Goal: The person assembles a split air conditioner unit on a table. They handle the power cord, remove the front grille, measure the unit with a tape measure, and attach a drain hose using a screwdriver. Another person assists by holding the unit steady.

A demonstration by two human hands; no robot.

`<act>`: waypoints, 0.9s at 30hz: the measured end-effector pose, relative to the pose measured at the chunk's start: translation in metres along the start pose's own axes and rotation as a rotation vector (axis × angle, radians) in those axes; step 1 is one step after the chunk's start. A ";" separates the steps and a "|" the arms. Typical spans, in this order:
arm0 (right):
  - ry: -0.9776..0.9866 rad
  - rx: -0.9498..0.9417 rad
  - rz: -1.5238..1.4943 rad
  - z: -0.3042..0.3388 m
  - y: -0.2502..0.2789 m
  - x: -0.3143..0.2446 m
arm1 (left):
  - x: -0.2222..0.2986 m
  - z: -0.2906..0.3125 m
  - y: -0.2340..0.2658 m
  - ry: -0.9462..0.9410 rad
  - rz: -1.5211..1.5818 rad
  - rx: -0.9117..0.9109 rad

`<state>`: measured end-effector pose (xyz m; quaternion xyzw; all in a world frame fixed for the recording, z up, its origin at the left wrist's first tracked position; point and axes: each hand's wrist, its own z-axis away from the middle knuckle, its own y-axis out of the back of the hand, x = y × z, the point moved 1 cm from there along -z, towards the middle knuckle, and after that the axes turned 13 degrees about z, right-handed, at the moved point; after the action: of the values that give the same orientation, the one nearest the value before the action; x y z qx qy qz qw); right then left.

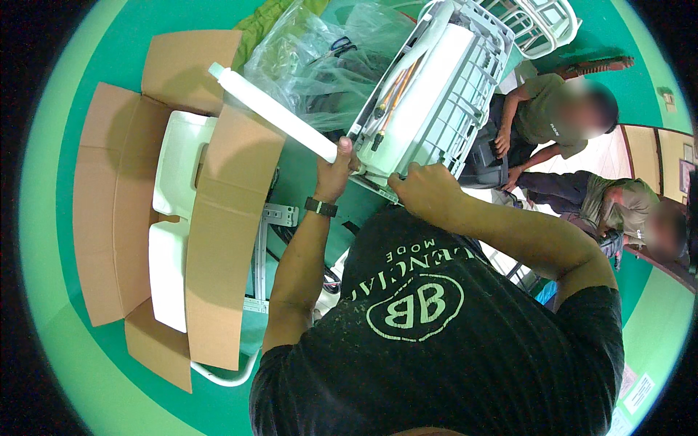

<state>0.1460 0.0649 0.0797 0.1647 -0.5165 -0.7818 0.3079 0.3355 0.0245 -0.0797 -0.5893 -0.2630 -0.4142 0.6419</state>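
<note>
A white and grey metal frame (pixel 460 109) with a wire-mesh side lies ahead of me, tilted up to the right. Orange and black cables (pixel 392 98) run along its inside. From its near left corner a long white bar (pixel 280 115) with a pale green tip sticks out to the upper left. My left hand (pixel 334 173) is closed around the bar's lower end, thumb up, beside the frame corner. My right hand (pixel 430 192) is closed at the frame's near edge, with curled fingers. Whatever sits between those fingers is hidden.
At left stands an open cardboard box (pixel 236 189) with white moulded panels (pixel 171 272). Clear plastic wrap (pixel 309 62) and scissors (pixel 340 46) lie beyond the bar. Metal brackets (pixel 280 215) rest near my left forearm. Two people (pixel 556 109) sit at right, near a black case (pixel 486 166).
</note>
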 end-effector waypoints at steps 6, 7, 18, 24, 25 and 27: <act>-0.007 0.014 0.021 0.005 -0.009 0.002 | 0.001 0.001 -0.003 0.011 -0.020 0.012; -0.006 0.003 0.023 0.005 -0.011 0.002 | 0.001 0.001 -0.002 0.016 -0.025 0.008; 0.046 -0.024 0.048 0.007 -0.009 0.006 | 0.003 -0.003 0.002 0.035 0.140 -0.026; 0.078 -0.002 0.083 0.008 -0.015 0.008 | 0.006 -0.002 -0.003 0.012 0.170 -0.026; 0.080 0.010 0.082 0.009 -0.016 0.008 | 0.005 -0.002 -0.001 0.019 0.183 -0.027; 0.082 0.034 0.080 0.010 -0.018 0.008 | 0.001 -0.002 0.003 0.034 0.206 -0.028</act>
<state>0.1289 0.0722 0.0685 0.1809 -0.5229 -0.7527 0.3569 0.3384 0.0219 -0.0806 -0.6150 -0.1842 -0.3595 0.6773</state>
